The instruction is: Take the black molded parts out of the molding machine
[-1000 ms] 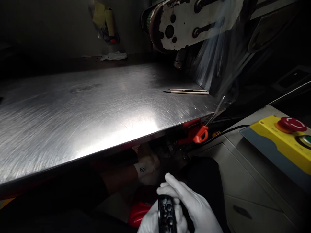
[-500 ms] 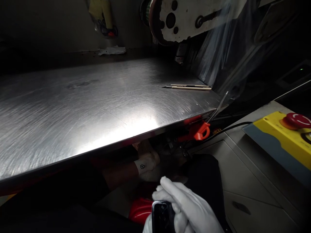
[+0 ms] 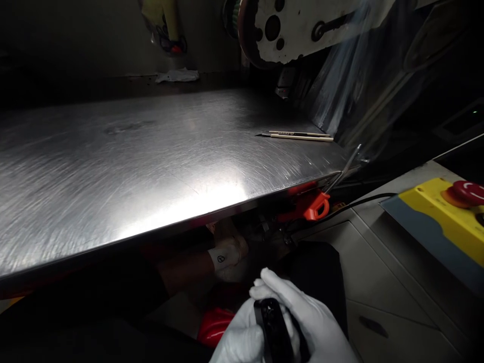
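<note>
Right hand: white-gloved right hand curled around a small black device, fingers folded over its far side, low at the bottom edge of the view.
Left hand: gloved left hand cups the same device from the near left; its fingers are closed against the casing, so both hands share the hold.
Black device: held upright between the two palms, seemingly to keep one narrow face turned toward the wearer; that face is dark and I cannot make out buttons or markings.
Tabletop: brushed-steel tabletop lies above and beyond the hands, well apart from them.
Pens: two thin pens lie side by side far ahead and to the right of the hands, near the tabletop's right end.
Orange handle: orange-handled tool hangs under the tabletop edge, up and right of the right hand.
Yellow box: yellow switch box with a red button, far right, cut off by the frame.
Hidden: wrists and the device's lower end run out of frame; the space under the tabletop is too dark to read, apart from a leg in a white sock.
</note>
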Demonstrator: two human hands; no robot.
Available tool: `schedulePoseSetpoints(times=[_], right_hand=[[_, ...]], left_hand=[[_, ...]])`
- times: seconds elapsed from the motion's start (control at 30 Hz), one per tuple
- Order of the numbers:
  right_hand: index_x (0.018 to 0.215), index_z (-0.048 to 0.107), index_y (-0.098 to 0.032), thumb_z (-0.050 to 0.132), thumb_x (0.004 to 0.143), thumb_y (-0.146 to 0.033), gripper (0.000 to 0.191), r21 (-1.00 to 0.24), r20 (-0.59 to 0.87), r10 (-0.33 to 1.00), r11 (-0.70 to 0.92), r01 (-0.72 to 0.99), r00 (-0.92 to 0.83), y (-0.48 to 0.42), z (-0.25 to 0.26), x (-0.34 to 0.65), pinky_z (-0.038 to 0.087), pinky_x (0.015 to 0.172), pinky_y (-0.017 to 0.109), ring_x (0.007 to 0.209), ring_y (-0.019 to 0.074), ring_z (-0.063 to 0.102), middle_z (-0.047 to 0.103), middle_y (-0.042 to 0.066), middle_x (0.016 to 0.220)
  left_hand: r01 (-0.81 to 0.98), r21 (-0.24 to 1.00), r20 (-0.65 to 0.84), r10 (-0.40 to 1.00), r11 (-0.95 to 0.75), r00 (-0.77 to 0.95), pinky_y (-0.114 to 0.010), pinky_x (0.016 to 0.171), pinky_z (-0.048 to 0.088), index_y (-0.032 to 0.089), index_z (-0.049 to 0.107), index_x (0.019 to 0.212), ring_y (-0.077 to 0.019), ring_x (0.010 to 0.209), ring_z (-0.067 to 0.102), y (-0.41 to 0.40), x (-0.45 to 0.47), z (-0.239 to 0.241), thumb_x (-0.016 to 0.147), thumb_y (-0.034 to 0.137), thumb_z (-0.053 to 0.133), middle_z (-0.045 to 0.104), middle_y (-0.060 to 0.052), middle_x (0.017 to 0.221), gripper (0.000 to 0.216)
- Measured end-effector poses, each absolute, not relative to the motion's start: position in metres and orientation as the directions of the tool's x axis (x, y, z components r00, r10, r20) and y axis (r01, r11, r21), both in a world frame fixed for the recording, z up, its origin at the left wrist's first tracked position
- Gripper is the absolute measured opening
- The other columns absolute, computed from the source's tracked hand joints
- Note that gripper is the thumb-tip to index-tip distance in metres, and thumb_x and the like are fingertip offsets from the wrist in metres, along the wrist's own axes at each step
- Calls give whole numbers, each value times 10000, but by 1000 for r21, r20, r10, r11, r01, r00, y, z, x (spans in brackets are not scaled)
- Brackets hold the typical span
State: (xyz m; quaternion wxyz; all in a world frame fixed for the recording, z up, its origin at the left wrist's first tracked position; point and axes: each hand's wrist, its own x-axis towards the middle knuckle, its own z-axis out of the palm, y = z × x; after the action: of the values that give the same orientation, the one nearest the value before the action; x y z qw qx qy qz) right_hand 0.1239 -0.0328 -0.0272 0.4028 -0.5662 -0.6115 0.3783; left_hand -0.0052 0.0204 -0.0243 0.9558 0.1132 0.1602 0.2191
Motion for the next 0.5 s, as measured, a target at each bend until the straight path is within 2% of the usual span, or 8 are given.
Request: schedulePoseSetpoints(times=[0.07,0.2,0.37,0.43,0.5], right_hand=[[1435,309,-424,742,708,-111,902,-938,81,997,71,339,15,-32,-33,123,496,986,239,1115,174,621,631,-104,1259],[1402,362,-438,771,666,-114,902,-960,67,995,44,276,75,-29,-35,116,494,967,193,1075,143,641,665,-132,1196],[1379,403,-423,714,700,-108,810,-968,72,992,45,245,102,-28,-33,113,488,947,149,1050,113,650,672,-135,1175],[1379,408,-409,698,693,-74,816,-967,77,992,49,251,102,-29,-33,114,498,946,165,1046,121,653,673,-122,1176],[1383,411,-397,706,678,-57,836,-966,78,992,50,254,100,-29,-34,114,511,941,183,1045,138,656,676,-106,1173]], left_hand=[[-382,243,-206,432,892,878,-165,579,323,97,637,656,-60,542,387,23,-3,-25,689,333,795,415,28,557,285],[-382,123,-272,401,916,875,-153,608,327,92,636,677,-61,571,372,20,-6,-28,696,303,801,438,21,599,269],[-409,95,-237,420,908,876,-132,597,342,78,622,696,-39,558,416,20,-6,-29,681,274,828,417,37,593,284],[-382,64,-252,386,922,887,-113,633,368,81,635,729,-34,585,460,23,-6,-32,672,264,838,445,31,612,279],[-315,90,-257,328,945,909,-118,636,394,97,640,706,-40,578,482,26,-5,-38,635,315,861,486,26,600,318]])
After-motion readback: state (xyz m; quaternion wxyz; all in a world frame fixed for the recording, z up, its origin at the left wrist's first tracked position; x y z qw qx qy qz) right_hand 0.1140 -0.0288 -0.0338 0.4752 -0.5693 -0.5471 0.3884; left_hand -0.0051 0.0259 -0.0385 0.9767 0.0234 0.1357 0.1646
